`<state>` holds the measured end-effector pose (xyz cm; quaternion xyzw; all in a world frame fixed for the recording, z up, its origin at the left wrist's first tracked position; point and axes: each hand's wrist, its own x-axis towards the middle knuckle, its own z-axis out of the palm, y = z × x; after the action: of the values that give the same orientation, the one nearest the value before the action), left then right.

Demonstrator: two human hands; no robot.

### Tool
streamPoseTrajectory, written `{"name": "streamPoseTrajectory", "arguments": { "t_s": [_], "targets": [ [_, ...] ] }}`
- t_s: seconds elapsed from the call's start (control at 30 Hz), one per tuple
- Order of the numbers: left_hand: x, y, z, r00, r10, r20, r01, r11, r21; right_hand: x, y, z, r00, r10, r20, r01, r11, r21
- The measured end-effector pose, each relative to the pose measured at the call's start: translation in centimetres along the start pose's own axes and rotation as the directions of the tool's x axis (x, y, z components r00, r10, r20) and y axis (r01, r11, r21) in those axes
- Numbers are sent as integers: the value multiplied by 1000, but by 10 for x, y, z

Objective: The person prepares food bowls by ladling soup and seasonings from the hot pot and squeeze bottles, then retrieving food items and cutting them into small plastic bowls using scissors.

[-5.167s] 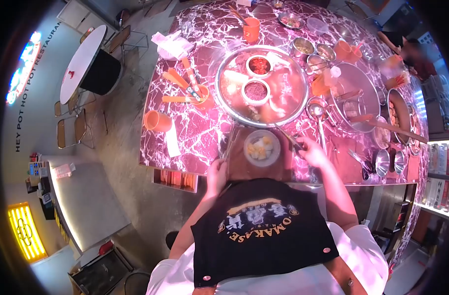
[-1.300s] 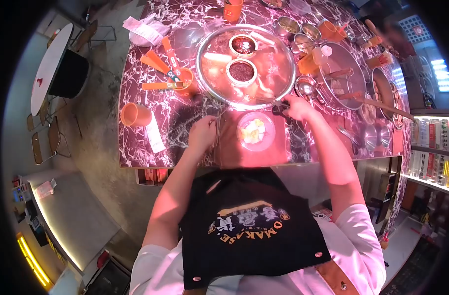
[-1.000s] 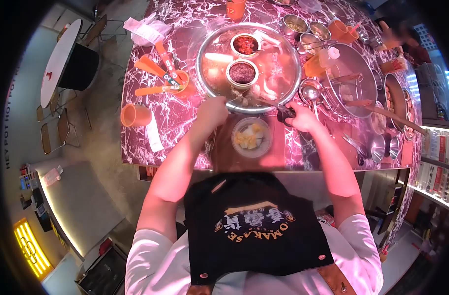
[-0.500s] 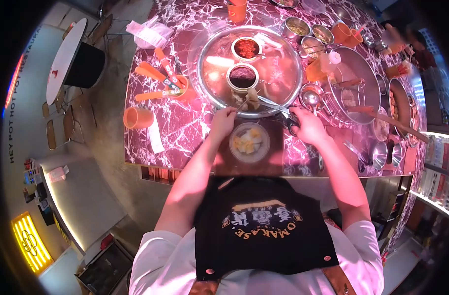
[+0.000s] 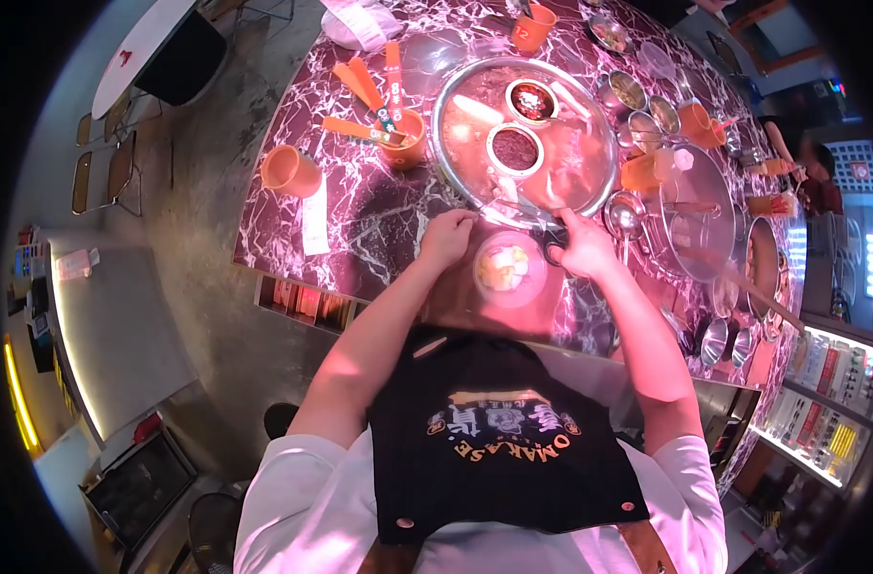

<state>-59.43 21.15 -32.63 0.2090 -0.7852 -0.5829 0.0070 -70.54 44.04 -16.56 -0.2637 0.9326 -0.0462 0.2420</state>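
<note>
My right hand (image 5: 586,247) is closed around the dark handles of a pair of scissors (image 5: 536,218), whose blades point left over the near rim of the large round metal tray (image 5: 442,165). Fingers pinched, my left hand (image 5: 446,238) sits at that rim, level with the blade tips; what it grips is too small to make out. Pale food (image 5: 502,188) lies at the tray's near side, beside the blades. Below, between my hands, a clear round bowl (image 5: 530,292) contains white and yellow pieces. The tray also carries a bowl of dark sauce (image 5: 515,150) and a bowl of red sauce (image 5: 532,101).
An orange cup with orange sticks (image 5: 405,145) and another orange cup (image 5: 291,172) stand left, with a paper slip (image 5: 315,220). To the right are a ladle (image 5: 625,214), a large metal pan (image 5: 719,251) and several small metal bowls. A person (image 5: 819,172) is at the far right.
The view has turned, shifting the tray to the right and up in the picture. My hands stay near its rim, and the scissors remain in my right hand.
</note>
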Motion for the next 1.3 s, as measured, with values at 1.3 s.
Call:
{"name": "streamPoseTrajectory", "arguments": {
  "t_s": [1.3],
  "targets": [
    [-130, 26, -48, 929, 316, 193, -359, 894, 268, -180, -36, 59, 989, 112, -96, -98, 985, 140]
  ]
}}
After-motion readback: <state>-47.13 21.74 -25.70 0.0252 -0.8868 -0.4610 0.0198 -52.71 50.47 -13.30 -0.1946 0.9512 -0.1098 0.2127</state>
